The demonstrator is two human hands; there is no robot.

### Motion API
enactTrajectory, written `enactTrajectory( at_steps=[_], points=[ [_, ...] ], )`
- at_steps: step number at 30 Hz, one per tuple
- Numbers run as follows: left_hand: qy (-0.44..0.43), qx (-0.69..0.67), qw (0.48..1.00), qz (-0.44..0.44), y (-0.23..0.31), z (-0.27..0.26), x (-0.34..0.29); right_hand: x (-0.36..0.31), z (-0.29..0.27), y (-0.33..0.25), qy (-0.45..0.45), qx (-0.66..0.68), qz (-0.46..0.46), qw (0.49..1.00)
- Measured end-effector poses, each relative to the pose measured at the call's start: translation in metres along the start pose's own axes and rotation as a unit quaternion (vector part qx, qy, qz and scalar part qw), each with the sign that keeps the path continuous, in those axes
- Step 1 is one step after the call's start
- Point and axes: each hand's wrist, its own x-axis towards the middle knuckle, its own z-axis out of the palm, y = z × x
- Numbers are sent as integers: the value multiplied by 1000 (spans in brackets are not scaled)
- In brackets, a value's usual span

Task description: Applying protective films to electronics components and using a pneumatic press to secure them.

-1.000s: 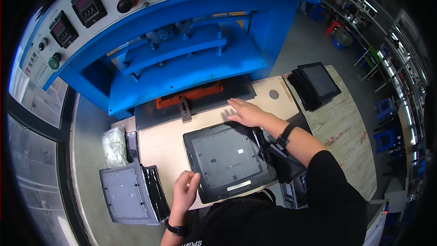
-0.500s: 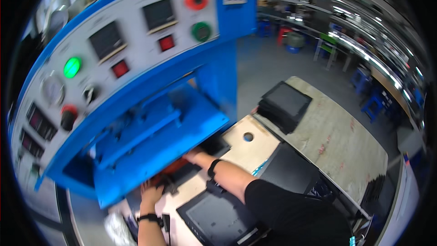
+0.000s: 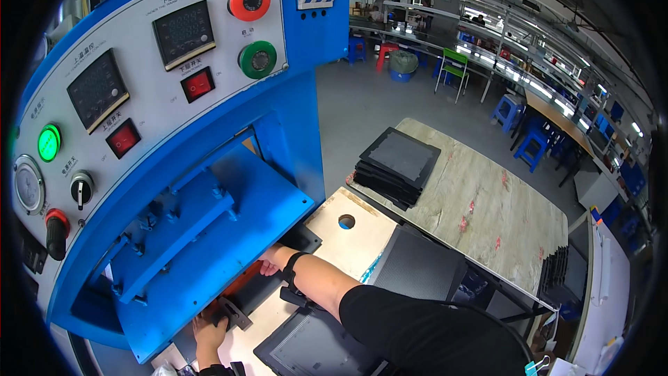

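At the front of the blue press, my left hand (image 3: 210,333) reaches to the lower edge of the raised blue plate (image 3: 229,244). Its thumb stands apart from the fingers, beside a dark metal bracket (image 3: 235,313); the fingertips are partly hidden. My right hand (image 3: 271,262) is under the plate's right front edge, fingers curled at a dark flat piece (image 3: 300,238). What it grips is hidden. Between the hands runs an orange strip (image 3: 243,278) with a dark bar in front of it. A black rectangular panel (image 3: 313,345) lies nearer to me, under my right forearm.
The control panel (image 3: 153,63) with buttons and displays rises above the press. A wooden board (image 3: 355,223) with a round hole lies right of it. Beyond, a side table (image 3: 480,195) carries a stack of black panels (image 3: 398,160). A perforated dark sheet (image 3: 417,264) lies nearby.
My view has swung to the right, so the press sits further left in it. Both hands remain at the front of the press; the right fingers look more curled.
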Motion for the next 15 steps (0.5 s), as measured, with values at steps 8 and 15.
enactTrajectory(
  at_steps=[8,15],
  points=[
    [-74,63,995,-16,-18,7,0,0,11,-2,54,-117,-21,991],
    [-144,2,990,-11,33,-22,-54,-22,11,30,90,-325,-107,935]
  ],
)
